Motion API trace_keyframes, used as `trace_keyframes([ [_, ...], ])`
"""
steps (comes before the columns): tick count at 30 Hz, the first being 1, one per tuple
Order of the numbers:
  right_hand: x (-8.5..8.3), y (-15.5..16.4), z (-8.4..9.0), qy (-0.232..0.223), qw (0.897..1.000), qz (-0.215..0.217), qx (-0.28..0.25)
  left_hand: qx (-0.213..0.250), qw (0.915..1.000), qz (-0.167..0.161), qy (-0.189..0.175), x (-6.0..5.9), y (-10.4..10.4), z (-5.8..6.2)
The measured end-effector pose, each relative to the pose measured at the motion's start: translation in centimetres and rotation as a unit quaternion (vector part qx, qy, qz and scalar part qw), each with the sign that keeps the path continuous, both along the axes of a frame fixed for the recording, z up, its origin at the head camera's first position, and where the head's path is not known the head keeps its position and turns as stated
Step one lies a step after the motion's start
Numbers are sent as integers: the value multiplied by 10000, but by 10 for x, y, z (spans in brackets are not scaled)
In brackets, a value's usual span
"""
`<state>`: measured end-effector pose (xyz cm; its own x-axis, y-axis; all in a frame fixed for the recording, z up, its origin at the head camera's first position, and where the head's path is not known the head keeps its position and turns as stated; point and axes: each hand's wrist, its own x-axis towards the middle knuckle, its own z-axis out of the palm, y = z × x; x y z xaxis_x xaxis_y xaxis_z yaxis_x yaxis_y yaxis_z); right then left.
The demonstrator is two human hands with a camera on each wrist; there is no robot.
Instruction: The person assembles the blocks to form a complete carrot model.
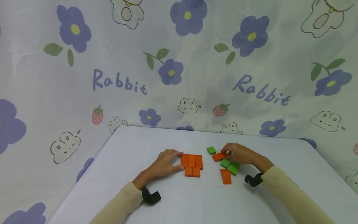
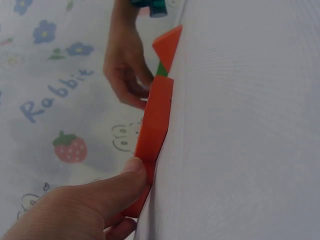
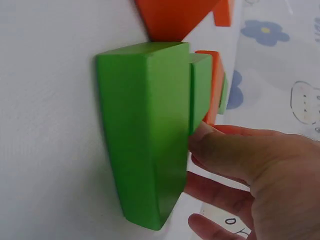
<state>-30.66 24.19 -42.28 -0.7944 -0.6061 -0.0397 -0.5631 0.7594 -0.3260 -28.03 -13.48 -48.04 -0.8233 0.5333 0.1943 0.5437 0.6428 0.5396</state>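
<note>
Three upright orange blocks (image 1: 191, 161) lie side by side, with two small square orange blocks (image 1: 192, 172) against their near edge. My left hand (image 1: 164, 164) holds the leftmost orange block by its ends, thumb on the near side and fingertips at the far one. To the right, my right hand (image 1: 240, 153) reaches over the loose pieces and pinches a rectangular orange block (image 1: 218, 157). Under its palm lie a small green block (image 1: 225, 163) and a larger green block (image 3: 145, 130). In the right wrist view the thumb passes right by the small green block.
A small green square block (image 1: 211, 150) lies behind the pinched block. Nearer stands a tapered orange block (image 1: 226, 176), to the right of the orange group. Everything rests on a white table (image 1: 134, 205), backed by a patterned cloth (image 1: 195, 90) with flowers and rabbits.
</note>
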Motion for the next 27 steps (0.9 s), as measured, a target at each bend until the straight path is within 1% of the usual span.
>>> trace_keyframes([
  [4, 5, 3, 4, 1, 9999, -41, -110, -3, 10000, -1, -60, 0, 1, 0],
  [7, 9, 3, 11, 134, 9997, -35, -209, -8, 10000, 32, -81, 1, 1, 1],
  [13, 18, 0, 24, 333, 9989, -240, -247, -5, 9999, 22, -124, 0, 0, 2],
  [15, 23, -3, 28, 471, 9980, -298, -311, 29, 9999, 30, -138, 1, -1, 3],
  [19, 40, -14, 36, 803, 9931, -525, -676, 69, 9999, 60, -130, 1, -1, 4],
  [23, 62, -27, 39, 1228, 9844, -576, -1124, 52, 9998, 43, -185, 1, -1, 4],
  [25, 72, -34, 38, 1308, 9813, -558, -1295, 41, 9998, 23, -183, 2, -1, 4],
  [27, 80, -41, 35, 1267, 9802, -544, -1422, 38, 9999, 13, -165, 2, -1, 4],
])
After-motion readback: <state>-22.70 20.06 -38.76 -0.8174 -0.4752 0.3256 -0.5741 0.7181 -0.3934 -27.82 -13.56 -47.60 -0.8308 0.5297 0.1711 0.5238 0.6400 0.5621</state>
